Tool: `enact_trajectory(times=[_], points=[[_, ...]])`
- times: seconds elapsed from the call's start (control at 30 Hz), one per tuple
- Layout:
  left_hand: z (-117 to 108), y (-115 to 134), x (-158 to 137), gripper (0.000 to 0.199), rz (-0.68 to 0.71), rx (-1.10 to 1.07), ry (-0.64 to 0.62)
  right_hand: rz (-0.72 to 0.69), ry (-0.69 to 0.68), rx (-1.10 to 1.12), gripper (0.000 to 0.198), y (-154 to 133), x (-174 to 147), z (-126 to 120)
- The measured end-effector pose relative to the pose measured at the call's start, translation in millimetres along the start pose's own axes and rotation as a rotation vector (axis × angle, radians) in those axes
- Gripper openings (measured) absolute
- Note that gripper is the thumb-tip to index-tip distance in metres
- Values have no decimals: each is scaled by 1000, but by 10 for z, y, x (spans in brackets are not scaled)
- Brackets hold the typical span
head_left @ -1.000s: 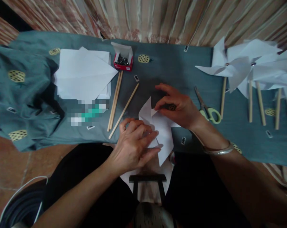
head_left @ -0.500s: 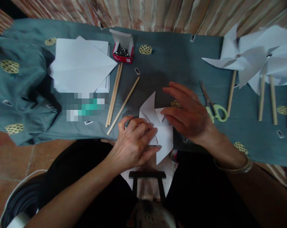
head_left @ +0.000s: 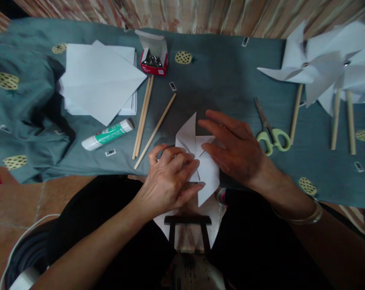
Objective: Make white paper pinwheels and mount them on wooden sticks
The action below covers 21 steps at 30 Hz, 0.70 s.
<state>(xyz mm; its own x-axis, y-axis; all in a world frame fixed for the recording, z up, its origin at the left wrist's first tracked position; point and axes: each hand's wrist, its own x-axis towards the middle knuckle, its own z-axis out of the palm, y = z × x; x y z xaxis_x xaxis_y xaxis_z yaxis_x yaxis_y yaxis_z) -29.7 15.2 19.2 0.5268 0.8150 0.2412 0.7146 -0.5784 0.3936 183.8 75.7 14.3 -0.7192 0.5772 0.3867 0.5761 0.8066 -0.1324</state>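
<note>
Fingers (head_left: 185,173) of the left hand (head_left: 167,175) curl over the white paper piece (head_left: 211,177), bent and close together, the thumb tip apart from them; whether they pinch anything beneath cannot be told. The right hand (head_left: 236,149) has its fingers spread, the thumb at a folded flap. That paper, smooth, crisp and cut into pointed blades, sits at the frame's centre. To its left are three slim, round wooden sticks (head_left: 155,131), two side by side and one apart; then one green-and-white glue stick (head_left: 107,135), a smooth cylinder, below one stack of paper sheets (head_left: 97,80) at upper left. One red cardboard box (head_left: 153,66), flap raised, holds shiny metal pins, too many to count. Right of centre lies one pair of scissors (head_left: 273,135) with pale green looped handles. At upper right, at least two pinwheels (head_left: 321,74) overlap, with four thicker wooden handles (head_left: 351,123) showing. The blue-green cloth (head_left: 218,72), rumpled at left, bears yellow spotted pineapples.
</note>
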Motion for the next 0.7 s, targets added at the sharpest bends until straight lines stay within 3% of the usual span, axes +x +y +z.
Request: enact_trajectory(times=[0.13,0.47,0.7], points=[[1,-2,4,37,19,10,18,22,-41,47,16,-23,13,-10],[-7,-13,-4,37,21,5,25,252,-235,333,26,-45,82,-95],[10,-26,-6,40,29,0,19,214,-261,319,30,-78,131,-118]])
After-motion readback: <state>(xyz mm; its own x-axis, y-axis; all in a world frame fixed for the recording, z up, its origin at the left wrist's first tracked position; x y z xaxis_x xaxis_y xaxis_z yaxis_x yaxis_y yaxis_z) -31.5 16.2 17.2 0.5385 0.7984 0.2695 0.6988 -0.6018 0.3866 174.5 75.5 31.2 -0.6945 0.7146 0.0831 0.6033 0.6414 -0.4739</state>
